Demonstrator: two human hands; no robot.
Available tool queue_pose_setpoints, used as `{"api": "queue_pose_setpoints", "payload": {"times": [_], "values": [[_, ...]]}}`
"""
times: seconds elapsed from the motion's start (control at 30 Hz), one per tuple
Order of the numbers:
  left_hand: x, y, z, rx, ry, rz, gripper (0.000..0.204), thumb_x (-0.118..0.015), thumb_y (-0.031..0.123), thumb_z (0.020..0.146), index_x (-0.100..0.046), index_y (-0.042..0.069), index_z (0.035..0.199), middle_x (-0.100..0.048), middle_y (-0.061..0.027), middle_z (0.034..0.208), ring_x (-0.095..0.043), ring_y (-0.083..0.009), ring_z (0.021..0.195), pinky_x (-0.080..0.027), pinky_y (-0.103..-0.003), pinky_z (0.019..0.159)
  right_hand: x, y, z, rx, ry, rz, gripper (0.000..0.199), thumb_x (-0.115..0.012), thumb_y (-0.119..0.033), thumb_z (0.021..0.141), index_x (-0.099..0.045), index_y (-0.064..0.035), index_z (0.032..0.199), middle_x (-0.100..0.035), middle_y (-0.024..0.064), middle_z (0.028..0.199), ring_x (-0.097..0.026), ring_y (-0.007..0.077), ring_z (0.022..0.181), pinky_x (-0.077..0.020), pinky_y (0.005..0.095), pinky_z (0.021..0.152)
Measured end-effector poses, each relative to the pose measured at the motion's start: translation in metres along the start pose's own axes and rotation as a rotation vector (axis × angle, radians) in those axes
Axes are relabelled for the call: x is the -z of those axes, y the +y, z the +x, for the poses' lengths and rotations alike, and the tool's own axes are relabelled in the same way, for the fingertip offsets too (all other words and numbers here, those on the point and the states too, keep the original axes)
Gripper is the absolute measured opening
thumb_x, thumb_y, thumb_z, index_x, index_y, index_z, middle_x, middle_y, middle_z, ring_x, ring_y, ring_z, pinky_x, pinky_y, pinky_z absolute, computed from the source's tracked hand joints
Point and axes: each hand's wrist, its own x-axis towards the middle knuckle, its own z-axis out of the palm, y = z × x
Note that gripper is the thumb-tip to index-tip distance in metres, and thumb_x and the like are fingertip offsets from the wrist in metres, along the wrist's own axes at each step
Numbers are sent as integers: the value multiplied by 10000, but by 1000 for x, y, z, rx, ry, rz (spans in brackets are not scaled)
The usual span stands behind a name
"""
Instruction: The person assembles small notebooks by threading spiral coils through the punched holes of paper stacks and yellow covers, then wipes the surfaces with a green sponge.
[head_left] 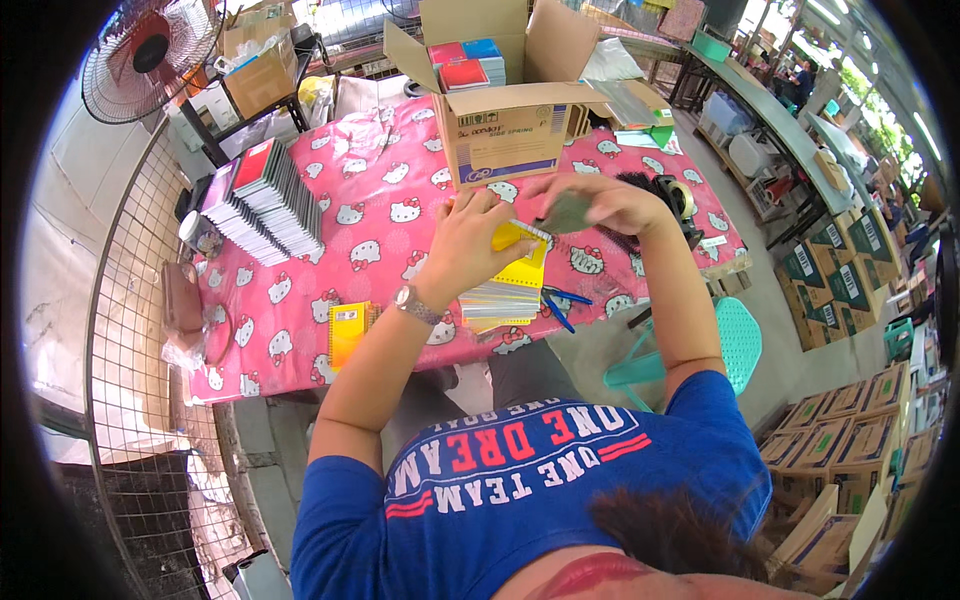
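A stack of yellow-covered spiral notebooks (525, 272) lies near the front edge of the table, before me. My left hand (466, 243), with a watch at its wrist, rests on the top of this stack, its fingers curled round a notebook's far edge. Just right of it, my right hand (625, 207) pinches a flat grey-green piece (567, 213), perhaps a pad or cloth, above the notebooks' spiral edge. A blue-handled tool (563, 308) sits beside the stack. Farther left, another small group of yellow spiral notebooks (348, 330) lies on the tablecloth.
An open cardboard box (510, 140) with red and blue books stands at the back. Tall notebook stacks (275, 205) and a mug (200, 235) are at the left. A tape dispenser (682, 203) lies right, a green stool (735, 345) beside the table.
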Motion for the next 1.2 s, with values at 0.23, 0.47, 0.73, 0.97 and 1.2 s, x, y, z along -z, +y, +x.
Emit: {"api": "queue_pose_setpoints", "payload": {"times": [0.23, 0.47, 0.73, 0.97, 1.2], "values": [[-1, 0, -1, -26, -18, -35, 411, -757, 453, 755, -641, 117, 962, -570, -52, 987, -500, -258, 1079, -385, -448, 860, 20, 16, 11, -319, -68, -535, 595, -693, -400, 709, -604, -17, 1156, -513, 172, 1337, -502, 286, 1249, -393, 418, 1056], [3, -3, -2, -15, -6, -75, 422, -774, 411, 754, -602, 96, 975, -576, -78, 1003, -520, -294, 1043, -402, -442, 891, 6, 11, 22, -373, -12, -700, 497, -682, -205, 727, -604, -36, 1188, -556, 78, 1238, -586, 220, 1083, -466, 372, 934], [4, -8, 0, 16, -5, -98, 476, -772, 421, 753, -570, 84, 1021, -576, -103, 1020, -507, -317, 1095, -421, -456, 889, 6, 12, 29, 58, -96, -62, 515, -671, -265, 724, -612, 6, 1158, -568, 107, 1206, -556, 248, 1153, -433, 390, 998], [15, -28, 0, 73, 30, -277, 385, -779, 244, 784, -566, 36, 1030, -592, -122, 1025, -569, -315, 1010, -467, -407, 873, 17, 10, 41, -129, -73, -368, 540, -682, -252, 718, -612, 4, 1189, -570, 103, 1239, -518, 211, 1190, -406, 370, 1027], [14, -36, -2, 120, -54, -421, 316, -750, 181, 824, -566, 19, 1024, -603, -132, 986, -605, -279, 943, -486, -366, 840, 9, 14, 54, 8, -165, 4, 573, -656, -309, 713, -602, 26, 1175, -569, 141, 1229, -551, 259, 1166, -414, 406, 1031]]}}
